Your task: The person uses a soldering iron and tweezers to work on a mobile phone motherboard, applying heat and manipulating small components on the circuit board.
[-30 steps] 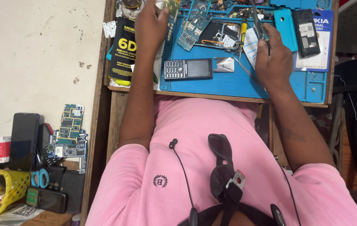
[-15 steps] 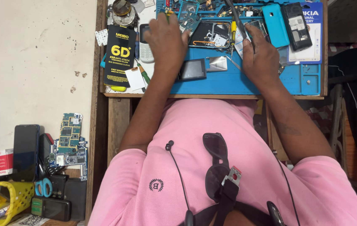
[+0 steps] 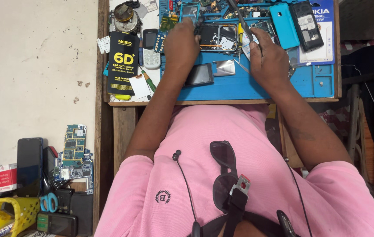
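My left hand [image 3: 181, 46] rests knuckles up on the blue work mat [image 3: 239, 85]. Its fingers curl down against the left edge of an opened phone [image 3: 217, 37] with bare insides. A small dark phone [image 3: 200, 73] lies just under that wrist, with a shiny metal plate [image 3: 225, 67] beside it. My right hand [image 3: 269, 57] sits to the right of the opened phone, closed on thin metal tweezers [image 3: 239, 18] that slant up and left over it.
A black flat box [image 3: 123, 61] and a white keypad phone [image 3: 151, 41] lie left of the mat. A cyan phone cover [image 3: 284, 24] and a black phone [image 3: 306, 24] lie at the right. Circuit boards [image 3: 74, 149], scissors [image 3: 49, 202] and a yellow basket [image 3: 18, 210] are on the floor.
My left hand came down from the table's far edge onto the mat, passing over the dark phone to the opened phone. My right hand stayed on the tweezers.
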